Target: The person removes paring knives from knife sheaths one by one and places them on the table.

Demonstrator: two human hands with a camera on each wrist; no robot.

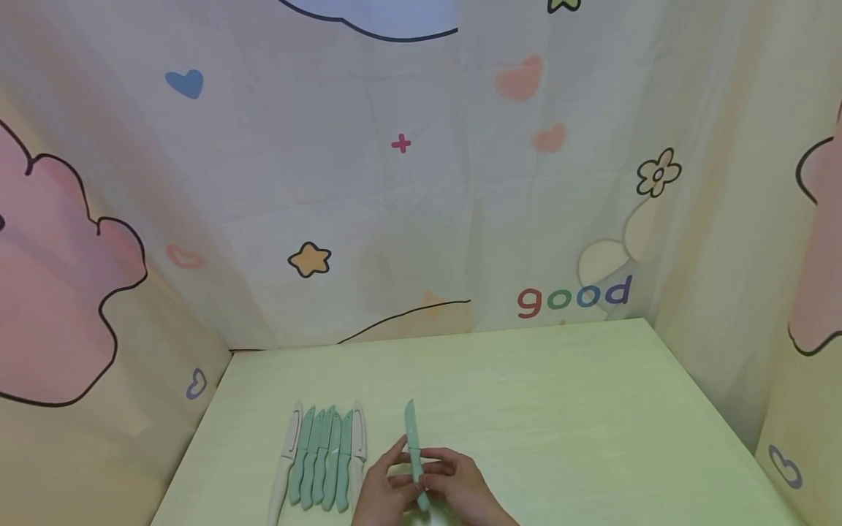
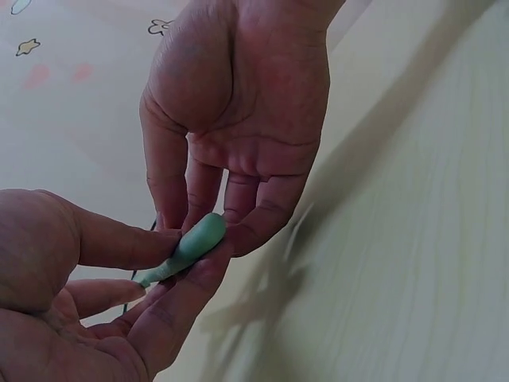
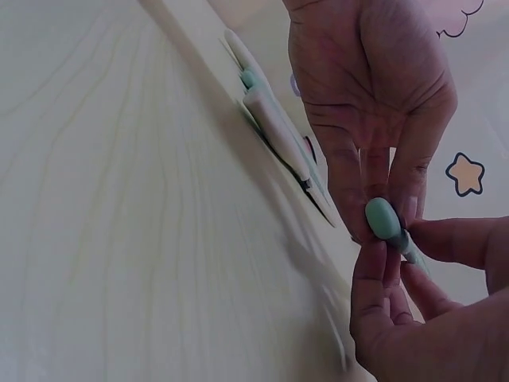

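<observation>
Both hands hold a small mint-green knife [image 1: 411, 427] above the table, its tip pointing away from the body. On the left side of its handle, my left hand [image 1: 383, 491] pinches with thumb and fingers. My right hand [image 1: 465, 488] grips the same handle from the right, thumb on top and fingers bent beneath. The rounded handle end shows between the fingertips in the left wrist view [image 2: 205, 235] and the right wrist view [image 3: 382, 218]. To the left lies a row of several green knives [image 1: 320, 467], with a white knife [image 1: 283, 467] on its left edge and another white knife [image 1: 358, 431] on its right.
A pale wood-grain table [image 1: 579, 424] extends to the right and behind the hands. Printed curtains [image 1: 395, 219] enclose its back and both sides. The row of knives lies close beside the left hand, handles toward the body.
</observation>
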